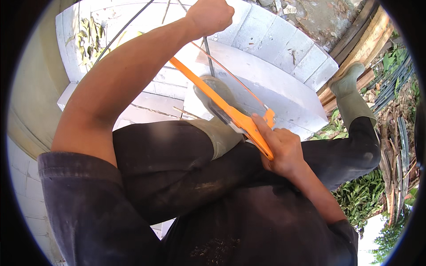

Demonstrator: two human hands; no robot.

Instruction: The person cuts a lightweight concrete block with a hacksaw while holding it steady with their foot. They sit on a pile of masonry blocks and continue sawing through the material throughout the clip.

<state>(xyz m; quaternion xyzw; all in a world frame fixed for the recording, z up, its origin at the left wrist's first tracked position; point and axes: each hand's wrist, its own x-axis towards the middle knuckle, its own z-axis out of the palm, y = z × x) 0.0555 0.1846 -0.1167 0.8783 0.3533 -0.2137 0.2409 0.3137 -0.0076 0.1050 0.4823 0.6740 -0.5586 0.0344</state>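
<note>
My right hand is wrapped round the handle of an orange hacksaw, with the index finger laid along it. The saw slants up and left, its far end hidden under my left forearm. Its thin blade crosses a dark thin rod; whether they touch I cannot tell. My left hand is closed in a fist at the top, where the rod runs under the hand and wrist. The rod's lower end meets the toe of my olive rubber boot, which rests on a pale block ledge.
Pale blocks form a curved step ahead. Wooden planks lie at the far right, near my other boot. Leaves and sticks cover the right side. A large rounded beige surface stands at the left.
</note>
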